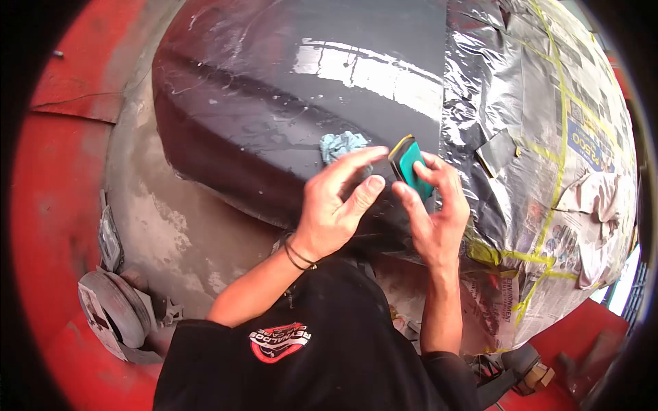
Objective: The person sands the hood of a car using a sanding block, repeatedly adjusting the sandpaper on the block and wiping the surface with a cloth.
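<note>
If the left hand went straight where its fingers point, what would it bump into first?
Probably the green block held by the right hand: the left hand points toward it, though depth is hard to judge from one picture.

"Where does the head view look from?"
"The wearer's head, facing forward and down, close above the black shirt (356, 329) at bottom centre."
"And the left hand (336, 205) and right hand (442, 216)?"
"Near, around mid-frame."
</note>
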`<state>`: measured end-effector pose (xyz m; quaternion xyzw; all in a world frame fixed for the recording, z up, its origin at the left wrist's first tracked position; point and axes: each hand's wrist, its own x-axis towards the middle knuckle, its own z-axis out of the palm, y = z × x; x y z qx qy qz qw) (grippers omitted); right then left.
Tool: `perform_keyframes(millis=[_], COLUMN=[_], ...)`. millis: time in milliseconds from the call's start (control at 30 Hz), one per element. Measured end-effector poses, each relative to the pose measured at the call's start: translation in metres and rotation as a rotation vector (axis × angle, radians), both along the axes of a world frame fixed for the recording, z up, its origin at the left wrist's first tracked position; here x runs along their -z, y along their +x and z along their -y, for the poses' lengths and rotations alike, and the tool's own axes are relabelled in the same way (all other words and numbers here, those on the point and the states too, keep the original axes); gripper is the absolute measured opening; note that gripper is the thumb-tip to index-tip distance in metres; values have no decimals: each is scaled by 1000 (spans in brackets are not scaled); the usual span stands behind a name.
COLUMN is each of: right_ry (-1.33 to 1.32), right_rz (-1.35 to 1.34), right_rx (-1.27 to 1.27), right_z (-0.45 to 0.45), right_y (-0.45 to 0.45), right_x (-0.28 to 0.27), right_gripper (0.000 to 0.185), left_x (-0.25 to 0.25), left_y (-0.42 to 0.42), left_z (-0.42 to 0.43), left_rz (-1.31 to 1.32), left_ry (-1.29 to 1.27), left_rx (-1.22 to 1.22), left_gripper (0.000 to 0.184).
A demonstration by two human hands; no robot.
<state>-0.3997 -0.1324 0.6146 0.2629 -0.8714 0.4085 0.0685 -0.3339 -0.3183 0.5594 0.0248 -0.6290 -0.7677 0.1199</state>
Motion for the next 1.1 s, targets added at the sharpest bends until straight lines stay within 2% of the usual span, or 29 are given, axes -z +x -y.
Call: perform_keyframes(millis=[33,100,133,233,267,367,400,533,667,833,967,1067,1100], right_ry=[80,269,303,353,358,375,381,376,340,405,437,526,277], right_rz=[-69,-151,-185,-220,-223,-231,-258,-299,-250,-324,-374,-450,-213], right_rx=[37,100,132,217,253,323,334,410,424,446,308,138,82], right_z=[-4,-12,-16,-20,-18,-8,-4,10,0,17,-5,-14,-5], right_y=[-10,-17,-17,-13,-12,-11,-17,-47,-22,-84,-45,-66,-88], right_x=[7,18,25,40,44,52,55,62,61,63,64,68,72], right_gripper=[39,39,39,39,39,37,37,37,33,33,37,45,49], left_x=[7,3,8,44,49,60,55,52,45,18,-6,-15,-17], left_y=[-1,-14,-21,-35,-37,-39,-42,-45,-49,-76,-99,-123,-139], left_z=[10,9,6,5,2,2,2,15,32,33,28,2,-11], left_rz=[-124,-54,-25,7,-49,-166,-211,-219,-225,-242,-370,-394,-424], left_ry=[-478,-787,-870,-1040,-1024,-963,-949,-903,-797,-722,-737,-794,-861], left_rx=[-158,-300,-335,-182,-217,-227,-280,-246,-180,-38,18,110,123], left_gripper=[58,63,71,71,63,57,49,49,48,49,55,41,34])
